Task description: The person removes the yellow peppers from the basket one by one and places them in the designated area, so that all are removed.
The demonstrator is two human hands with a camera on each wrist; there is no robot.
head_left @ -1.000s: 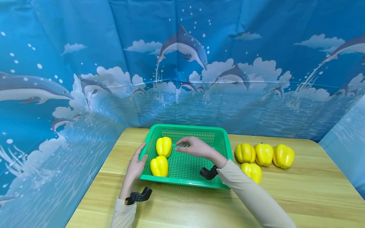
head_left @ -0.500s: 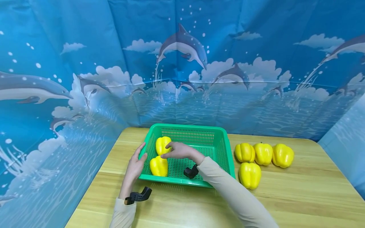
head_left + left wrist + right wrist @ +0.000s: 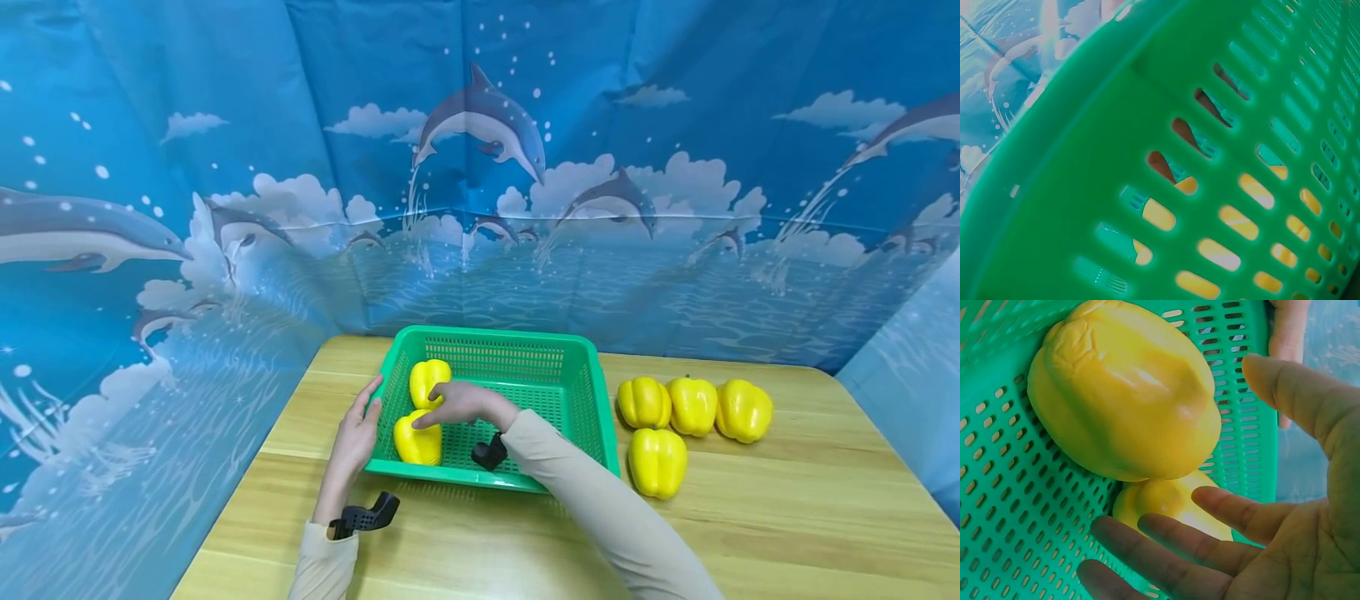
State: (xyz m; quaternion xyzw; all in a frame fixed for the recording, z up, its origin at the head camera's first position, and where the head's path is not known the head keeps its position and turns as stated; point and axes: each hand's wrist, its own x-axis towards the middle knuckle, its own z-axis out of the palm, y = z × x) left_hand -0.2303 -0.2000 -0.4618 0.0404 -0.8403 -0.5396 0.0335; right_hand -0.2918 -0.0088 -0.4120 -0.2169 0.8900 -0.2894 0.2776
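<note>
Nearest the viewer, two beige sleeves reach forward over the wooden table (image 3: 465, 542), each wrist carrying a small black camera mount. The left hand (image 3: 358, 433) rests flat against the outer left wall of the green plastic basket (image 3: 577, 417), fingers straight and thumb at the rim, apparently bracing it so it does not slide; the left wrist view shows only the slotted wall close up, with yellow showing through the holes.

The right hand (image 3: 457, 404) reaches across into the basket with fingers spread and relaxed, gripping nothing. In the right wrist view its fingertips (image 3: 1147, 540) hover just beside the near yellow bell pepper (image 3: 418, 439), and whether they touch it cannot be told for sure. That pepper lies in the front left corner of the basket, against the wall the left hand steadies. The far yellow bell pepper (image 3: 427, 379) sits just behind it, the two touching or nearly so; the rest of the basket floor lies open mesh.

To the right of the basket, on the table, one loose pepper (image 3: 657, 462) stands nearer, and a row of three peppers (image 3: 693, 405) sits behind it, side by side. Nothing lies between them and the basket's right wall. Behind everything hangs a blue dolphin backdrop (image 3: 480, 167).
</note>
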